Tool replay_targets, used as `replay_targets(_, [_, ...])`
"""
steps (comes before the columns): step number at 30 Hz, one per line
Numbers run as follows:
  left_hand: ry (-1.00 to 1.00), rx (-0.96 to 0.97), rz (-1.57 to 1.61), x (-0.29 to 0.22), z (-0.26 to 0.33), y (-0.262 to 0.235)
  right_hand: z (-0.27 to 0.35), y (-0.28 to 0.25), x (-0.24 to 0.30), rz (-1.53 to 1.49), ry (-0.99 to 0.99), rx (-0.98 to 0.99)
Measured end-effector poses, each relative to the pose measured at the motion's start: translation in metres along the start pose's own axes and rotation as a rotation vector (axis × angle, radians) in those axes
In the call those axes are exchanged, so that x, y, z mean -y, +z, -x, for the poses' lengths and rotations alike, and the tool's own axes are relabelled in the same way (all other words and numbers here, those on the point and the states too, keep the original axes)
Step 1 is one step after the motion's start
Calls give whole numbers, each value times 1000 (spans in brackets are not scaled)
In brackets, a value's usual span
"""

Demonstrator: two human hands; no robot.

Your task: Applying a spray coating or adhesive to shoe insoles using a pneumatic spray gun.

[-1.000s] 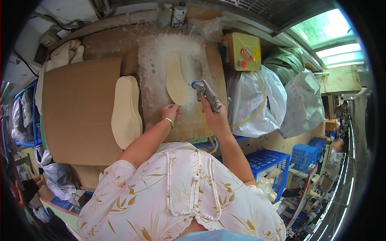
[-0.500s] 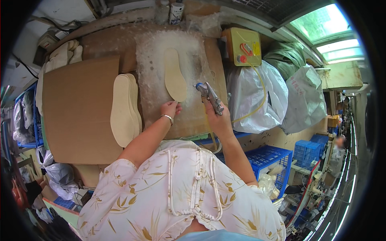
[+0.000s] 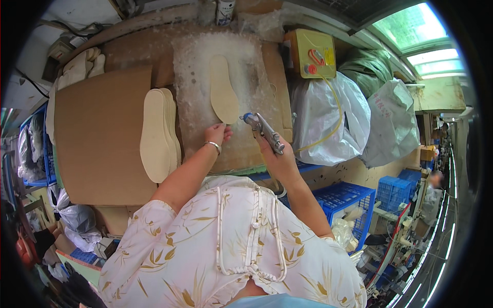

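A pale cream insole (image 3: 224, 91) lies on a board crusted with whitish residue (image 3: 192, 97). My left hand (image 3: 219, 133), a bracelet at its wrist, pinches the near end of that insole. In my right hand (image 3: 280, 156) is a metal spray gun (image 3: 265, 134), its blue-ringed nozzle pointing left toward the insole's near end. The fingers are wrapped round its handle, and a thin hose hangs below. To the left of the board, a stack of matching insoles (image 3: 158, 134) rests on the edge of a brown cardboard sheet (image 3: 102, 138).
On the right stands a yellow can (image 3: 310, 54) with a red cap and a yellow tube (image 3: 336, 123). White plastic bags (image 3: 328, 120) bulge beside it. A blue crate (image 3: 344, 203) sits low on the right. More insole-like pieces (image 3: 82, 72) lie far left; a bottle (image 3: 225, 11) stands at the back.
The spray gun has moved left and slightly down, bringing its nozzle closer to the insole's near end. My left hand still holds the insole, and the view has shifted slightly.
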State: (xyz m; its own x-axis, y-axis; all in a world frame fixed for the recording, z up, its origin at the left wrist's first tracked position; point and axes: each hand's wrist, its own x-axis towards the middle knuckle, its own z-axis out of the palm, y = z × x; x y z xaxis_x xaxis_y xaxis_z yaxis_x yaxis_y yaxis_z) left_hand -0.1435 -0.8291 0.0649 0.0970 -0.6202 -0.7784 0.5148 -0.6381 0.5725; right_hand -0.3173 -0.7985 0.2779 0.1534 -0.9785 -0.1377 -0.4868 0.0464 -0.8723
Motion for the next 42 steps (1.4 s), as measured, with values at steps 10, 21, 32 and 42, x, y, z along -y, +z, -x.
replay_targets(10, [16, 2, 34, 2, 4, 0, 11, -7, -5, -7, 6, 10])
replay_targets(21, [-10, 8, 69, 3, 8, -3, 27, -14, -9, 37, 52, 39])
replay_targets(32, [-13, 40, 80, 6, 12, -4, 34, -21, -13, 74, 33, -8])
replay_targets(42, [-23, 51, 116, 3, 19, -4, 36, -28, -15, 96, 36, 25])
